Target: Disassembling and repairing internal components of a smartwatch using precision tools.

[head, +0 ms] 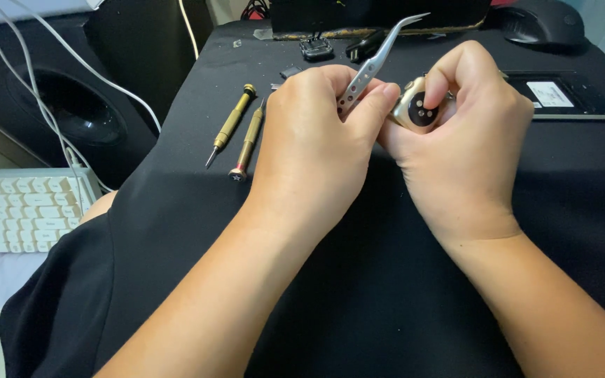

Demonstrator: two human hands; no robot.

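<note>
My left hand (316,147) is closed around silver curved-tip tweezers (379,56), whose points stick up and away to the right. My right hand (467,133) pinches a small gold watch body (418,108) with its round black sensor back facing me. The left thumb and forefinger also press against the watch body's left side. Both hands meet over a black cloth mat (386,280).
Two brass screwdrivers (231,126) (248,143) lie left of my left hand. A dark flat device with a white label (561,94) lies at the right. A computer mouse (540,21) sits far right, a white keyboard (22,206) and a black speaker (71,105) at left.
</note>
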